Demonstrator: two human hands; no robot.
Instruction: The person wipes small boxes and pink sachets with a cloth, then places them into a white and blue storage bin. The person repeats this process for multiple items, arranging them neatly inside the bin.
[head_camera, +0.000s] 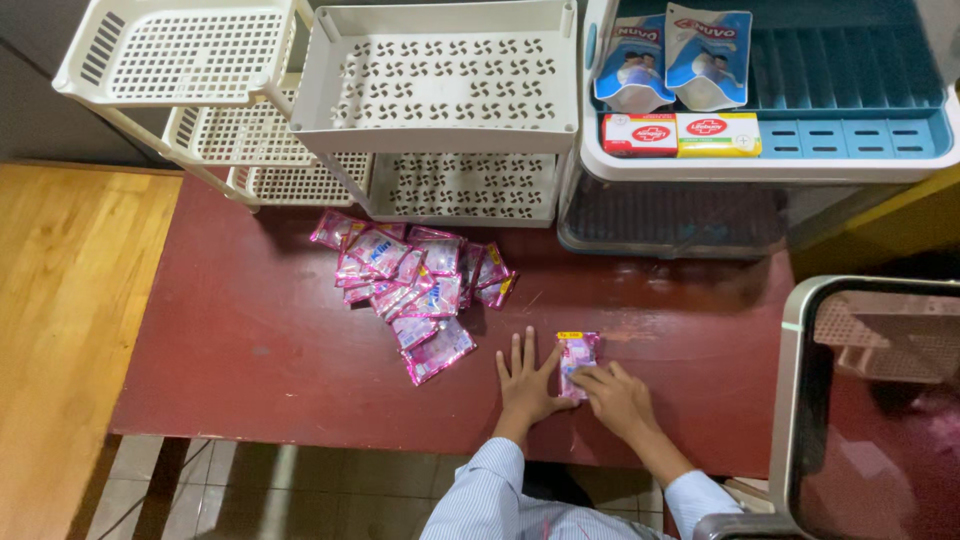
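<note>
The surface (250, 340) was a flat, dark red top with a dull shine and a few pale scuffs. On it, near the front edge, lay one small pink sachet (578, 360), a shiny, crinkly, flat rectangle with a yellow strip at its top. The left hand (527, 383) lay flat with its fingers spread, its thumb touching the left side of the sachet. The right hand (617, 397) rested open on the lower right part of the sachet, fingertips pressing down on it, not closed around it. Both arms wore thin blue and white striped sleeves (490, 495). To the left and farther back was a loose pile of pink sachets (415, 280), all the same shiny kind, overlapping so much that I could not count them; there looked to be more than ten. Behind the pile stood two plastic racks, a cream one (180, 60) with small square holes and a grey-white one (440, 80) with swirl-shaped holes. To the right was a white and blue tray rack (850, 120) with ridged slots. In it were two soft blue pouches (672, 55) and two small boxes, one red and white (640, 134) and one yellow (718, 134). A pale wooden top (70, 320) sat beside the red surface.
</note>
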